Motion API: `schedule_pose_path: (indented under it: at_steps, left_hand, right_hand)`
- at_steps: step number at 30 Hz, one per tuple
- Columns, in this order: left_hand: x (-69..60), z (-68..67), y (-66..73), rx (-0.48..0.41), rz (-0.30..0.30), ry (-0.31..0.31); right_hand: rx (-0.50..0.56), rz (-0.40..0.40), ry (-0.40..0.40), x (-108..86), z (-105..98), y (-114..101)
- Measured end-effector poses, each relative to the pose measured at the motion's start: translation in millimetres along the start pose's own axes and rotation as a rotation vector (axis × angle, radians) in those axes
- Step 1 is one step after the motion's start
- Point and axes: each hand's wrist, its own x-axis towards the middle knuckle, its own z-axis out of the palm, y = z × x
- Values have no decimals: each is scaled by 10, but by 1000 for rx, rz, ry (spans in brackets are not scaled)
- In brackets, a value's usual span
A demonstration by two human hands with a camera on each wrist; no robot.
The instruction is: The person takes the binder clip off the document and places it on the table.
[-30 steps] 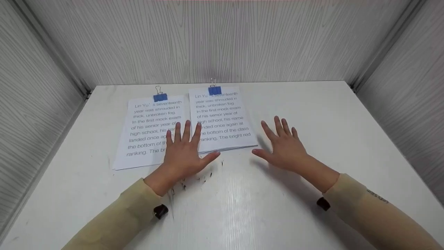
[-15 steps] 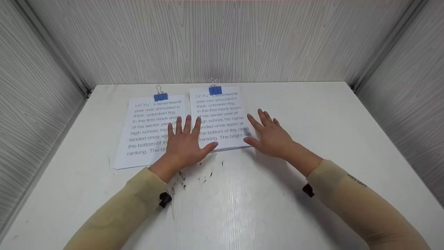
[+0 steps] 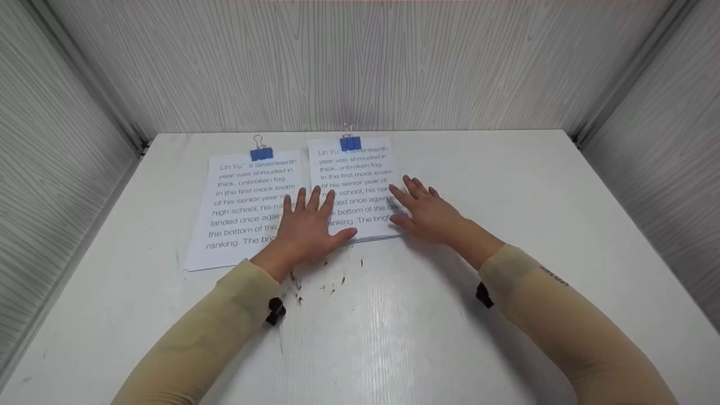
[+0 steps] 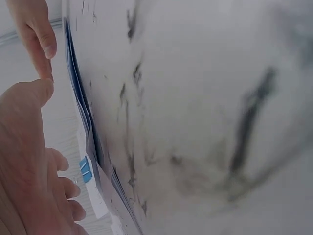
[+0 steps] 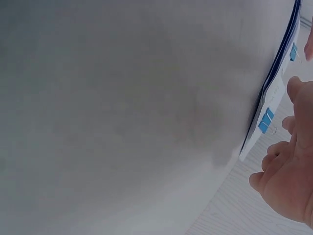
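Two stacks of printed paper lie side by side on the white table, each with a blue binder clip at its top edge. My left hand (image 3: pixel 308 229), fingers spread, is over the gap between the left stack (image 3: pixel 225 214) and the right stack (image 3: pixel 354 174). My right hand (image 3: pixel 430 214) is over the right stack's lower right edge, its fingers straight. In the left wrist view a gap shows between palm and sheets; whether fingertips touch paper I cannot tell. The left binder clip (image 3: pixel 261 153) and the right binder clip (image 3: pixel 350 143) have wire handles standing up.
Dark scuff marks (image 3: pixel 298 287) spot the table (image 3: pixel 382 337) in front of the stacks. Grey wood-grain panels stand at the back (image 3: pixel 360 67) and on both sides. A small black device (image 3: pixel 275 311) sits under the left sleeve, another (image 3: pixel 484 295) under the right.
My right hand has moved left, from beside the right stack to over its edge. The left hand has shifted slightly, ending a little further right. Both stacks stay put.
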Motion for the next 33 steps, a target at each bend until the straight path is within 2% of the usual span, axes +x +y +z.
schedule_pose_path:
  at_steps: [10, 17, 26, 33]
  left_hand:
    - [22, 12, 42, -9, 30, -58]
    - [60, 37, 34, -26, 48, -112]
    - [102, -1, 30, 1, 54, -128]
    - [105, 20, 12, -26, 59, -139]
  right_hand:
    - [3, -59, -71, 80, 27, 16]
    - [21, -52, -139, 97, 67, 41]
    - [22, -70, -118, 110, 60, 38]
    - [28, -83, -106, 125, 70, 48]
